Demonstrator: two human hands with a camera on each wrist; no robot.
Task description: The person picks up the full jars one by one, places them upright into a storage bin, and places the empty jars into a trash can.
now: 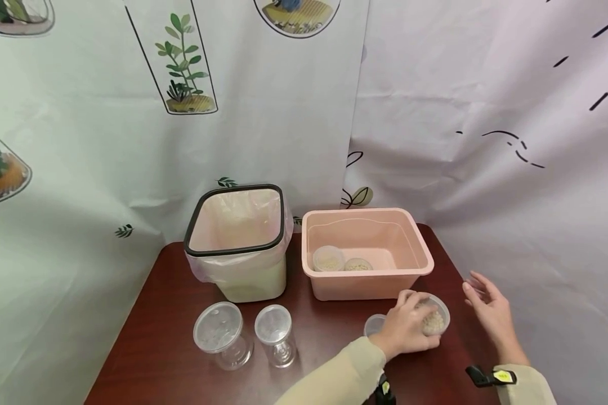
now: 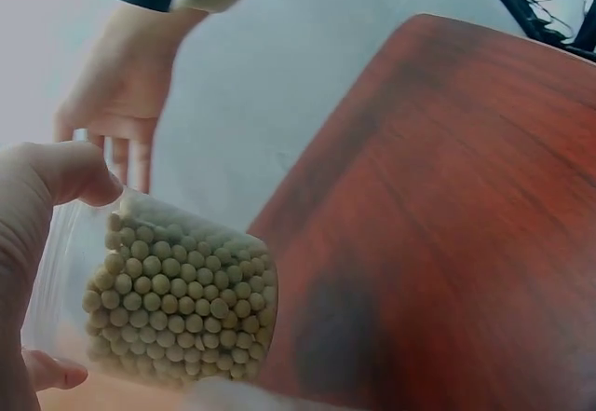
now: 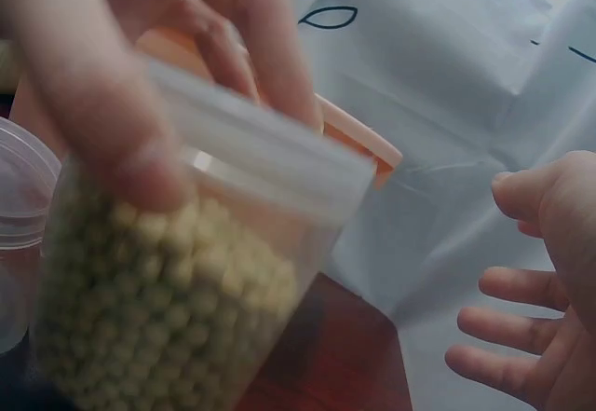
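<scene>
My left hand [image 1: 404, 329] grips a clear plastic jar [image 1: 438, 316] from above, holding it tilted over the table's right side. Pale round beans [image 2: 177, 299] fill much of the jar, and its whitish top end [image 3: 261, 141] lies by the fingers in the right wrist view. Off to the right, my right hand [image 1: 492, 315] is held in the air with its fingers spread and nothing in them, apart from the jar. A smaller clear jar [image 1: 375, 324] stands partly hidden behind the left hand.
A pink plastic tub [image 1: 365, 286] stands at the back right, with two bean-filled jars [image 1: 328, 259] inside. Left of it is a lined bin [image 1: 253, 281] with a black rim. Two clear lidded jars [image 1: 223, 332] stand on the dark red table [image 1: 147, 349] in front of the bin.
</scene>
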